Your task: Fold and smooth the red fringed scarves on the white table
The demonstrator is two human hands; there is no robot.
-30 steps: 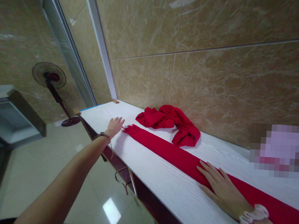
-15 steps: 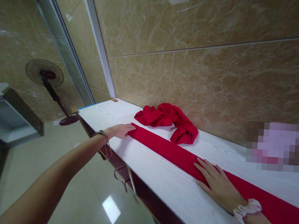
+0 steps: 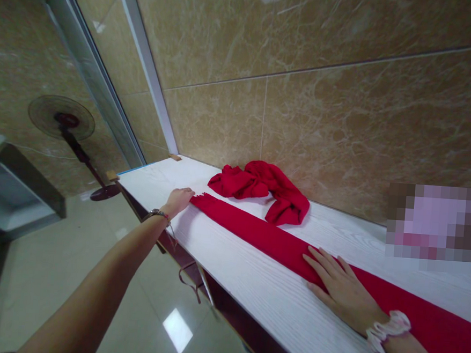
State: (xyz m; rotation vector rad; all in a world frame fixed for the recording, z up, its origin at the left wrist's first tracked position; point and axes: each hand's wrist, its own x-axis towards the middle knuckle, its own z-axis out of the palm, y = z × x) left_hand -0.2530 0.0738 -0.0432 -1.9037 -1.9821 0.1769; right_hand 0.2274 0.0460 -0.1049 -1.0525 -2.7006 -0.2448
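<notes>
While the right hand [image 3: 338, 294], with a white ruffled fabric scrunchie [image 3: 390, 323] at its wrist, lies palm down with fingers extended, it grips nothing. Beneath it is a long, flat strip of bright red cloth with a fringed end [image 3: 251, 229], laid lengthwise along a white wood-grain tabletop [image 3: 236, 279] and running out of view at the right. Farther along, the left hand [image 3: 180, 197] is at the fringe with its fingers bent; whether they pinch the threads, I cannot tell. If this hand tugged harder than the right palm presses, the strip could skew or ruck up, and the thin dark bracelet [image 3: 157, 213] might snag the fringe. A crumpled heap of matching red cloth [image 3: 255, 180] sits just beside the strip, on the wall side, so a sideways swing could tangle the two. Beyond are brown marbled wall tiles [image 3: 345, 109] and, at the left, a dark red pedestal fan [image 3: 67, 120]. No brand, label or writing can be read.
</notes>
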